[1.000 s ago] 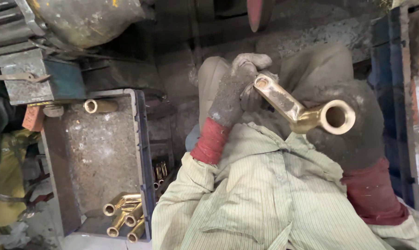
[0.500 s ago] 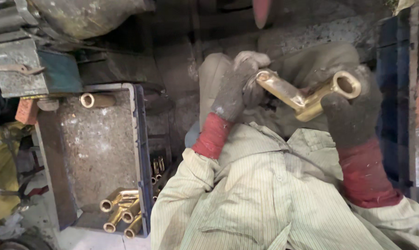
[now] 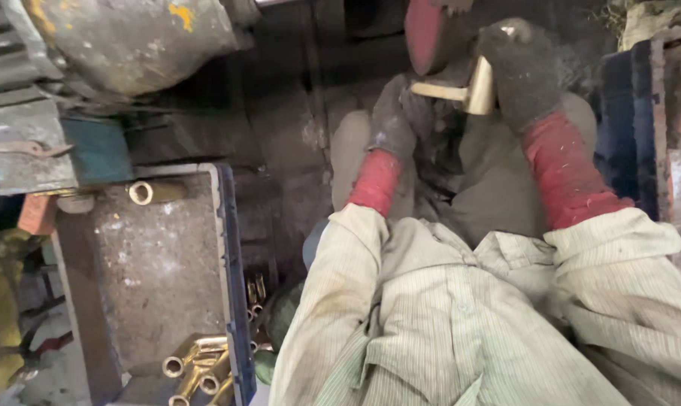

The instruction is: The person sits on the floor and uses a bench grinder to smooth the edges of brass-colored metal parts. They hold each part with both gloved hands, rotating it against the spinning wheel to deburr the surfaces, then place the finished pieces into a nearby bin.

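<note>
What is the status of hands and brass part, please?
Left hand and right hand both grip brass fitting. Fitting near red wheel. Nothing between.

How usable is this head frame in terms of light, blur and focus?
Head view: dim, uneven light; the top centre is in deep shadow around the red disc. The gloved hands, left hand and right hand, look soft. The brass fitting glints; the tray is clearer.

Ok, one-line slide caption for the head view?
Gloved left hand and right hand hold a brass fitting near a red wheel; more brass parts in a grey tray.
</note>
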